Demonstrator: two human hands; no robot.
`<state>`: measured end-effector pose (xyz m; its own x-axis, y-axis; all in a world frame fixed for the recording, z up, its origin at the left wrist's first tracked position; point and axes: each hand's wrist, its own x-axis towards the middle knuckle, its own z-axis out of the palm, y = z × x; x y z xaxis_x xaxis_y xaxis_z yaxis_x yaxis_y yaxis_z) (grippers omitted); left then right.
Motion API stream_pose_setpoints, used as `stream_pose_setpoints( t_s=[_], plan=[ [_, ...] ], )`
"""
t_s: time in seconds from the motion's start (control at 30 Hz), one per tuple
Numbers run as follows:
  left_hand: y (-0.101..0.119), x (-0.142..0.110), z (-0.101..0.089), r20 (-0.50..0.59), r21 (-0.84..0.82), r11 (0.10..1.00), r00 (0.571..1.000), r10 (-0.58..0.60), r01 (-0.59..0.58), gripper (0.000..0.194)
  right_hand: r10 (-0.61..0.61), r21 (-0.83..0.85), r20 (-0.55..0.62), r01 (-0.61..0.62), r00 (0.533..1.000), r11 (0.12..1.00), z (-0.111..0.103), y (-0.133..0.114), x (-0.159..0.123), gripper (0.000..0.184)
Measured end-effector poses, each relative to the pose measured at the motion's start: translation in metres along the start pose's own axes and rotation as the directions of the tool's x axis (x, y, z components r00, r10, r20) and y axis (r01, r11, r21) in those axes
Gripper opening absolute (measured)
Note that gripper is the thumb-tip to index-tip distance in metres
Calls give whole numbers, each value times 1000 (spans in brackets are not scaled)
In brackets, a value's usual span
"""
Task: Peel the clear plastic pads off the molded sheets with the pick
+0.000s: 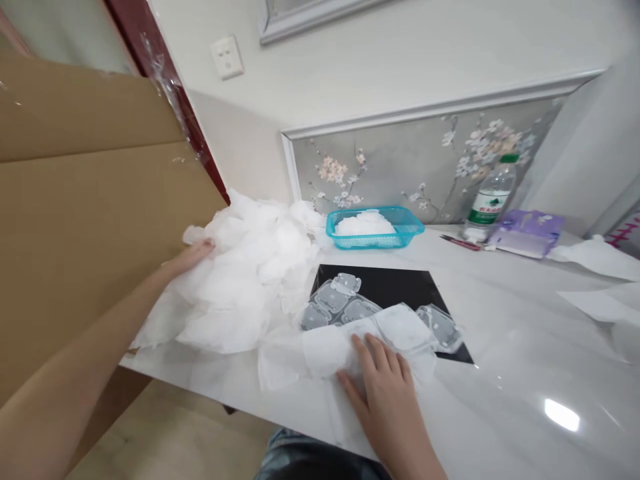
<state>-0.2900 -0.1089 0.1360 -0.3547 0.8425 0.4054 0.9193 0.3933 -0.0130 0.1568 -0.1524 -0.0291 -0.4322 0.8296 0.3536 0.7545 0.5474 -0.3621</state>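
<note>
At the left edge of a big heap of thin white sheets (245,267), my left hand (195,257) touches the pile with its fingers bunched. What lies between those fingers is hidden. My right hand (385,380) rests with fingers spread on a few overlapping white sheets (325,350) near the table's front edge. These sheets partly cover a black board (395,287). Translucent clear pieces with rounded corners (330,297) lie on the board's left part, and another clear piece (443,328) lies at its right.
Behind the board stands a blue plastic basket (413,230) holding white material. A water bottle (490,200), a red pen-like tool (460,243) and a purple tissue pack (530,232) are at the back right. White sheets (600,303) lie far right. A tall cardboard box (90,220) borders the left.
</note>
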Motion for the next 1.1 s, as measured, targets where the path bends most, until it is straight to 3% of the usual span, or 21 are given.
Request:
stream_pose_setpoints(
  t_s=[0.13, 0.3, 0.37, 0.43, 0.47, 0.5, 0.53, 0.6, 0.63, 0.67, 0.73, 0.83, 0.93, 1.0, 1.1],
  plan=[
    [0, -4, 17, 41, -82, 995, 998, -50, 53, 29, -3, -24, -39, 2, 999, 1000, 4, -1, -2, 46],
    [30, -10, 0, -137, -71, 991, 983, -122, 113, 38, -4, -41, -50, 2, 999, 999, 6, -2, -2, 45],
    [58, -25, -7, -181, -58, 998, 983, -33, 23, 44, -19, -45, -40, 18, 999, 999, 4, -1, -2, 45],
    [92, -48, -9, -117, -58, 982, 978, 173, -181, 44, -35, -46, -29, 34, 999, 998, 3, 1, -2, 46],
    [109, -62, -7, -48, -72, 944, 946, 321, -323, 43, -41, -45, -21, 40, 999, 998, 2, 1, -2, 46],
    [124, -77, -4, 49, -98, 852, 852, 520, -514, 44, -37, -45, -14, 36, 999, 998, 1, 1, -2, 46],
    [136, -91, 1, 135, -143, 768, 757, 640, -624, 44, -31, -45, -7, 31, 999, 999, 0, 1, -1, 46],
    [150, -114, 15, 279, -229, 641, 581, 764, -733, 45, -19, -45, 6, 20, 1000, 999, -2, 1, 0, 46],
    [151, -121, 23, 339, -258, 610, 521, 783, -749, 45, -15, -44, 14, 16, 1000, 999, -3, 0, 0, 46],
    [147, -126, 31, 382, -276, 604, 492, 783, -748, 46, -12, -42, 21, 12, 1000, 999, -3, 0, 1, 46],
    [130, -129, 42, 442, -267, 643, 501, 744, -718, 49, -8, -37, 36, 10, 999, 999, -4, 0, 1, 45],
    [92, -120, 48, 470, -135, 722, 598, 650, -679, 51, 0, -29, 45, 2, 999, 1000, -4, 1, 2, 43],
    [56, -101, 48, 419, 18, 733, 670, 612, -680, 49, -1, -18, 38, 1, 999, 1000, -4, 2, 1, 43],
    [38, -83, 47, 380, 78, 738, 704, 599, -670, 50, -3, -18, 29, 3, 1000, 1000, -5, 2, 1, 44],
    [24, -60, 45, 356, 125, 732, 719, 597, -670, 52, -11, -24, 15, 11, 1000, 1000, -6, 1, 0, 43]
  ],
)
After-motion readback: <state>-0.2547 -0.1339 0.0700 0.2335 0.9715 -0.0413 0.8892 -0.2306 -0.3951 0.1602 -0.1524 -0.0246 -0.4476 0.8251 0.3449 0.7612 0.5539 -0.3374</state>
